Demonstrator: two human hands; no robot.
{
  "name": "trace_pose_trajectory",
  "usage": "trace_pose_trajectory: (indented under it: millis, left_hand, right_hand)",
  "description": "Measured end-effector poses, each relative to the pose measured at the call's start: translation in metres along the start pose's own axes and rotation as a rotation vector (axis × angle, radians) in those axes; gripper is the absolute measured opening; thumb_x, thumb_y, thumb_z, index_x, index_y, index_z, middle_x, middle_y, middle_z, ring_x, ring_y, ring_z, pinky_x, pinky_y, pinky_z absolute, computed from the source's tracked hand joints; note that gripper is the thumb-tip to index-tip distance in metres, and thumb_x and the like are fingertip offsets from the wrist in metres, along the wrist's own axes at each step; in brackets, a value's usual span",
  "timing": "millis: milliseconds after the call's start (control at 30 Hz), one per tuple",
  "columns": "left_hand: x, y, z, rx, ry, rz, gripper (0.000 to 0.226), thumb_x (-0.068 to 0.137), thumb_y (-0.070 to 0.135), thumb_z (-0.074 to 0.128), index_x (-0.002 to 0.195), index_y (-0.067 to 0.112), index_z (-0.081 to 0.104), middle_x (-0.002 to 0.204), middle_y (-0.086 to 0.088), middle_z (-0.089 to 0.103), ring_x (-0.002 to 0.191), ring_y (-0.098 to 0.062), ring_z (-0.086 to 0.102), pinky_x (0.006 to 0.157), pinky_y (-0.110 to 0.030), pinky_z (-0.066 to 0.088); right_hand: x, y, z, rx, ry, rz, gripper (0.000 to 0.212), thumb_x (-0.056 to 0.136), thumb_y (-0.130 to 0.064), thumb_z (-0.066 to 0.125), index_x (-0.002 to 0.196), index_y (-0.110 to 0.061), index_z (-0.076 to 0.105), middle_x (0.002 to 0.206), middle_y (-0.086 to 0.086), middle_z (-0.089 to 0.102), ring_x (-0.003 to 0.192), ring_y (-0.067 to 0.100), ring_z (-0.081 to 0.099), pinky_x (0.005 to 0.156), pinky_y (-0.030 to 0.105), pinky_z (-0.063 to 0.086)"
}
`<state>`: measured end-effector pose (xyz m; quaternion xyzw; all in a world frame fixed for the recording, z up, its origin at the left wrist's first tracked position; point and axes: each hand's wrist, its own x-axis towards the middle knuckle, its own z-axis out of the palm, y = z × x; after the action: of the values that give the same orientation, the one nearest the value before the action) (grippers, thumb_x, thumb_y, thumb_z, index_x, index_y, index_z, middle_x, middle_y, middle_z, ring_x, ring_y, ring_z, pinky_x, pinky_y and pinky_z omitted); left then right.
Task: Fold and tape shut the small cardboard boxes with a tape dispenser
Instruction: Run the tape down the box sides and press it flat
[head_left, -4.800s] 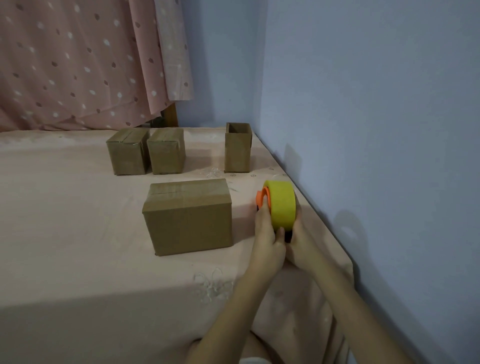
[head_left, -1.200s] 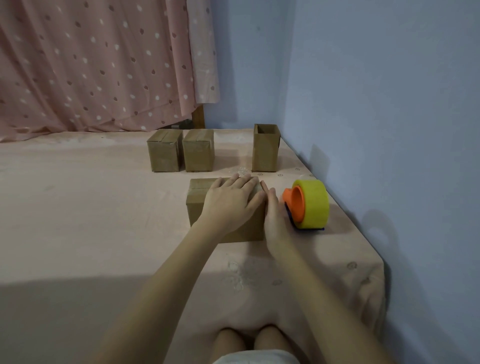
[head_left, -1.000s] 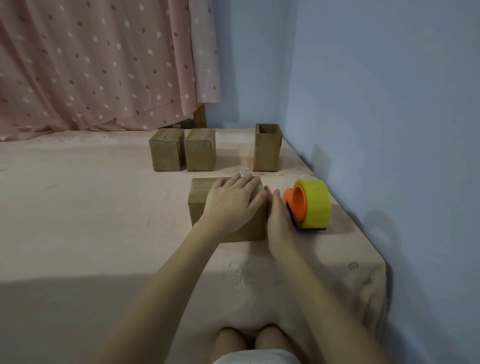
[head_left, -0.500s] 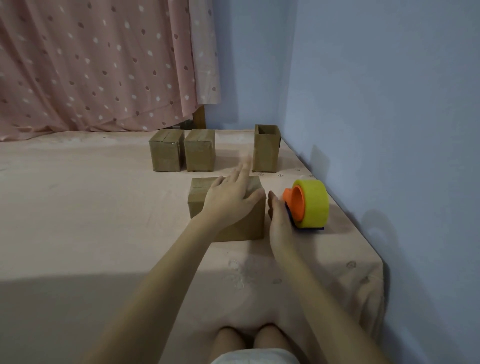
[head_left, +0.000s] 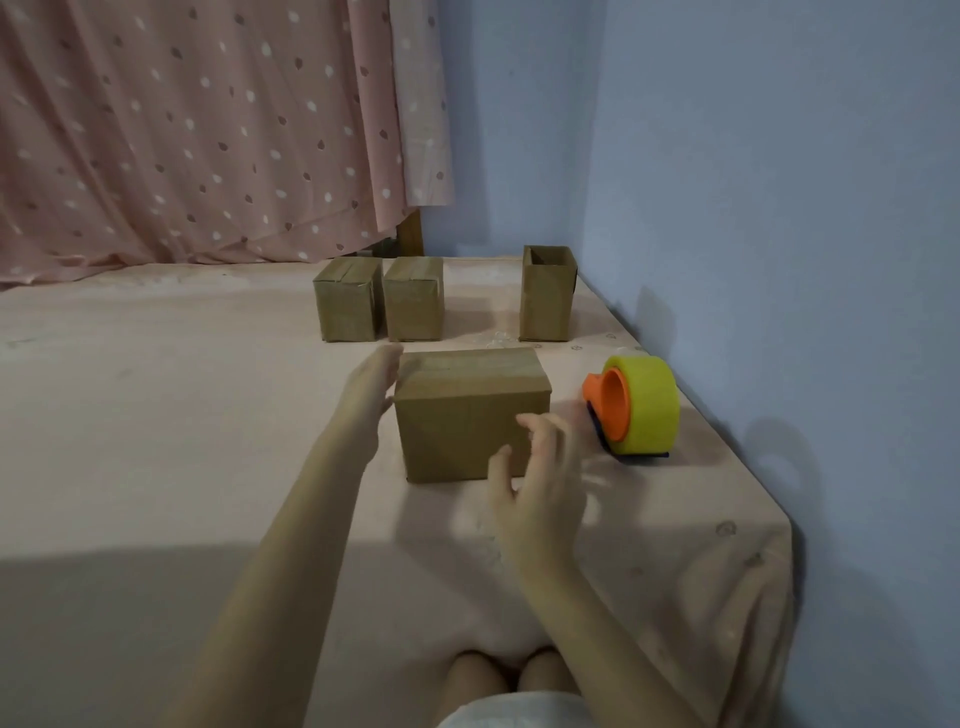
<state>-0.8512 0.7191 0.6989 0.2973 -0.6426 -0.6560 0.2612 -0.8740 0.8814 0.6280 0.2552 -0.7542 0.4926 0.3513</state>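
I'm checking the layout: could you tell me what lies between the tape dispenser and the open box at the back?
In the head view, only bare pink cloth separates the tape dispenser from the open box.

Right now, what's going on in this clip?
A person is closing small cardboard boxes on a pink-covered surface. The near box sits shut between both hands: the left hand is at its left end, the right hand hovers open in front. The tape dispenser lies unheld to the right. Behind, two closed boxes stand together and an open box waits.
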Motion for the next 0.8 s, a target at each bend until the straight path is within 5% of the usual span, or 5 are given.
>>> trace_pose_trajectory:
  millis: [200,300,400,567,800]
  left_hand:
    - [-0.005,-0.018,0.015,-0.095,-0.05,0.047,0.027,0.094,0.036,0.048,0.104,0.014,0.061,0.1,-0.007,0.063,0.095,-0.021,0.058,0.077,-0.028,0.046]
    - [-0.009,-0.02,0.015,0.01,-0.061,0.161,0.022,0.095,0.035,0.051,0.1,0.014,0.055,0.098,-0.006,0.061,0.092,-0.021,0.057,0.083,-0.037,0.047]
    - [-0.023,-0.018,0.015,0.034,-0.126,0.218,0.02,0.095,0.031,0.053,0.103,0.013,0.05,0.089,0.0,0.062,0.08,-0.014,0.059,0.073,-0.03,0.047]
    - [-0.04,-0.032,0.02,0.022,-0.259,0.288,0.054,0.089,0.02,0.064,0.137,0.025,0.041,0.124,0.006,0.058,0.108,-0.007,0.059,0.084,-0.024,0.051]
    - [-0.047,-0.045,0.041,0.243,-0.131,0.473,0.062,0.086,0.03,0.068,0.141,0.03,0.04,0.136,0.011,0.049,0.116,-0.011,0.053,0.088,-0.018,0.051]
  right_hand:
    - [-0.002,-0.001,0.003,-0.106,-0.19,0.11,0.062,0.083,-0.046,0.055,0.133,-0.01,0.047,0.14,0.01,0.041,0.121,0.021,0.047,0.08,0.032,0.052]
    - [0.006,0.005,-0.002,0.039,-0.43,0.16,0.089,0.078,-0.049,0.069,0.148,-0.018,0.023,0.156,0.003,0.011,0.141,0.008,0.013,0.105,0.029,0.033]
    - [0.022,0.009,-0.005,0.161,-0.499,0.202,0.11,0.07,-0.05,0.075,0.151,-0.017,0.009,0.157,-0.004,0.002,0.135,-0.006,-0.001,0.107,0.011,0.005]
    - [0.057,0.033,-0.008,0.322,-0.654,0.285,0.098,0.078,-0.028,0.076,0.152,-0.022,0.012,0.153,-0.005,0.025,0.139,0.011,0.028,0.115,0.038,0.03]
    - [0.071,0.052,-0.022,0.404,-0.802,0.325,0.081,0.086,-0.017,0.068,0.15,-0.027,0.02,0.144,-0.008,0.042,0.13,0.008,0.042,0.108,0.034,0.04]
